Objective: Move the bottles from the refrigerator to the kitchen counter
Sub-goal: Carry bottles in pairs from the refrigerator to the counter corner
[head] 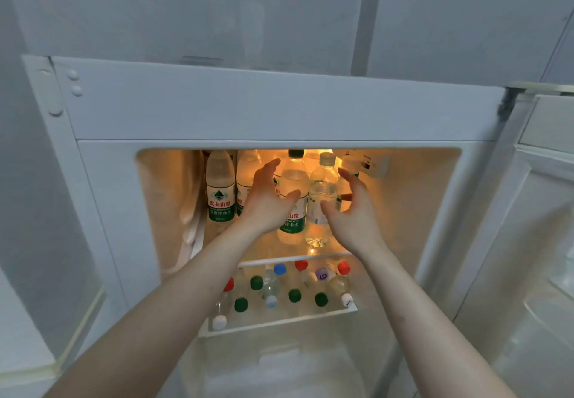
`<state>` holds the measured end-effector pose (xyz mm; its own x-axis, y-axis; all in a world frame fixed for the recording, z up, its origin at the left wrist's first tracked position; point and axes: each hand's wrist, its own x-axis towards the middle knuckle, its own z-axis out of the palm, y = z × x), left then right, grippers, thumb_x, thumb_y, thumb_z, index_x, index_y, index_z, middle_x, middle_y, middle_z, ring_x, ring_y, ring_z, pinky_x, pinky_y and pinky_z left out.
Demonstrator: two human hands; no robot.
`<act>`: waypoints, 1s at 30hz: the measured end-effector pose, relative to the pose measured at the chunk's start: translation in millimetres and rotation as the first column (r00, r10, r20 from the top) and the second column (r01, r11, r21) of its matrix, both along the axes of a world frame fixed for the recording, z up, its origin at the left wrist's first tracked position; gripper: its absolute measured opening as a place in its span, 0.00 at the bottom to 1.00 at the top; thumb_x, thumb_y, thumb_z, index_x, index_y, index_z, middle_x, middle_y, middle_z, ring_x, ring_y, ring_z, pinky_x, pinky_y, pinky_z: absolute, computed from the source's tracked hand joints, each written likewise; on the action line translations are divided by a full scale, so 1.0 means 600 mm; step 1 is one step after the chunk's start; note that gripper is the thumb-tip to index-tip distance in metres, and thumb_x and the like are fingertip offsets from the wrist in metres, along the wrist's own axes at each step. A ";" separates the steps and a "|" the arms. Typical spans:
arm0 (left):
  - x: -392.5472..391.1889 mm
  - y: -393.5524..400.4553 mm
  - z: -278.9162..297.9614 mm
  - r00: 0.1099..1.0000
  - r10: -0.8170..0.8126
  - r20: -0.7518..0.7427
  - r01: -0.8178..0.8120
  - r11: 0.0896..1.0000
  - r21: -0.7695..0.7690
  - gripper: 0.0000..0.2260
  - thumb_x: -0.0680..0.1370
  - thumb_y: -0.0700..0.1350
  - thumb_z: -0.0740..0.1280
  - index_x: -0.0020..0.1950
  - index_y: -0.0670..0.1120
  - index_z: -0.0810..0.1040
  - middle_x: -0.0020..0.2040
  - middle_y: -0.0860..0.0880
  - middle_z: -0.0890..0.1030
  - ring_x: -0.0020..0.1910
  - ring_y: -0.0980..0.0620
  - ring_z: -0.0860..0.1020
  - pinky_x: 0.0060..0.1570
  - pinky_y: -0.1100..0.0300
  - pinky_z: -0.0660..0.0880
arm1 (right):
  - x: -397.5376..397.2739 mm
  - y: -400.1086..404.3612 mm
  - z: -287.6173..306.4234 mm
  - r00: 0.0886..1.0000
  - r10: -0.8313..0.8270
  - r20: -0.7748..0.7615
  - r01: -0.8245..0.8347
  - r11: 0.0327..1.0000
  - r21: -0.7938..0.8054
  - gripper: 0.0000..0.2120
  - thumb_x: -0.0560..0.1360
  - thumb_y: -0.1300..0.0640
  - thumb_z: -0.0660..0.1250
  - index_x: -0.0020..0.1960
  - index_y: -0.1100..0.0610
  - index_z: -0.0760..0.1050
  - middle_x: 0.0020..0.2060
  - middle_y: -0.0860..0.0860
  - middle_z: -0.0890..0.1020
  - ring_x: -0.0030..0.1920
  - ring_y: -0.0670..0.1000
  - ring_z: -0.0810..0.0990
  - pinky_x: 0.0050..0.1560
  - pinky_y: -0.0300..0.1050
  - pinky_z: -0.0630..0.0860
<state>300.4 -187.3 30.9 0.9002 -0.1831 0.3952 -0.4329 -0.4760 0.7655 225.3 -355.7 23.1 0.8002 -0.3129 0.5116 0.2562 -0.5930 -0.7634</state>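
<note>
The open refrigerator (279, 112) glows orange inside. On its upper shelf stand several clear water bottles. A green-labelled bottle (292, 211) with a dark green cap stands in the middle. Right of it is a clear bottle (323, 192) with a pale cap. My left hand (267, 202) is spread open just left of the green-labelled bottle, thumb near its label. My right hand (351, 211) is spread open just right of the clear bottle. Neither hand holds anything. Another green-labelled bottle (220, 192) stands at the shelf's left.
The lower shelf (279, 321) holds several upright bottles, seen from above with red, green, blue and white caps. The refrigerator door (534, 242) hangs open at the right. A thermostat box (369, 164) sits at the upper right inside. A grey wall rises above.
</note>
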 end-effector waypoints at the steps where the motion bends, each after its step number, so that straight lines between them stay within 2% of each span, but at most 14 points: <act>1: 0.012 -0.008 0.005 1.000 0.004 -0.012 -0.004 1.000 -0.017 0.37 0.78 0.52 0.72 0.82 0.53 0.56 0.80 0.51 0.61 0.74 0.49 0.68 0.71 0.49 0.70 | 0.014 -0.001 0.004 1.000 -0.008 0.019 0.008 1.000 -0.007 0.32 0.78 0.56 0.72 0.78 0.48 0.65 0.72 0.44 0.72 0.69 0.51 0.74 0.68 0.51 0.75; 5: 0.046 -0.038 0.011 0.999 -0.004 -0.041 0.002 0.999 -0.045 0.36 0.80 0.54 0.70 0.82 0.53 0.55 0.80 0.51 0.62 0.77 0.48 0.65 0.72 0.50 0.68 | 0.062 -0.012 0.016 0.998 -0.036 0.053 0.037 0.999 -0.027 0.34 0.76 0.56 0.73 0.79 0.48 0.65 0.75 0.47 0.73 0.68 0.56 0.77 0.67 0.57 0.77; 10: 0.068 -0.055 -0.001 0.998 -0.021 -0.058 0.018 0.999 -0.042 0.29 0.81 0.55 0.68 0.79 0.54 0.60 0.72 0.52 0.73 0.71 0.48 0.72 0.66 0.52 0.71 | 0.099 -0.029 0.013 0.999 -0.050 -0.010 0.049 0.997 -0.053 0.29 0.78 0.51 0.72 0.77 0.49 0.69 0.71 0.49 0.78 0.63 0.56 0.81 0.60 0.44 0.75; 13: 0.070 -0.054 -0.009 1.000 0.003 -0.026 -0.004 0.999 -0.040 0.26 0.80 0.56 0.69 0.75 0.56 0.64 0.69 0.53 0.75 0.68 0.49 0.74 0.66 0.50 0.73 | 0.098 -0.029 0.006 0.999 -0.054 0.011 0.054 0.996 -0.066 0.26 0.78 0.49 0.72 0.74 0.48 0.72 0.70 0.47 0.78 0.61 0.56 0.81 0.60 0.49 0.77; 18: 0.071 -0.045 -0.011 1.000 0.002 0.009 -0.001 1.000 -0.024 0.25 0.79 0.55 0.70 0.73 0.54 0.67 0.68 0.52 0.76 0.66 0.50 0.75 0.62 0.54 0.73 | 0.087 -0.030 -0.002 0.998 -0.052 0.040 0.055 0.996 -0.076 0.24 0.76 0.48 0.74 0.71 0.48 0.75 0.69 0.47 0.77 0.58 0.56 0.81 0.58 0.50 0.78; 24: 0.052 -0.035 -0.014 0.999 -0.009 0.048 0.010 1.000 -0.009 0.24 0.79 0.54 0.71 0.72 0.54 0.67 0.66 0.52 0.76 0.63 0.52 0.74 0.57 0.58 0.69 | 0.064 -0.030 -0.002 0.997 -0.051 0.055 0.055 0.995 -0.084 0.25 0.70 0.44 0.77 0.65 0.45 0.75 0.61 0.43 0.79 0.59 0.48 0.78 0.57 0.52 0.80; 30: 0.017 -0.012 -0.024 0.994 0.015 0.105 -0.016 1.000 0.014 0.28 0.77 0.55 0.72 0.73 0.50 0.67 0.66 0.48 0.76 0.64 0.49 0.75 0.56 0.58 0.69 | 0.020 -0.007 -0.020 0.998 0.066 0.019 -0.067 0.997 0.040 0.29 0.73 0.45 0.77 0.69 0.45 0.67 0.64 0.45 0.78 0.61 0.46 0.79 0.56 0.38 0.75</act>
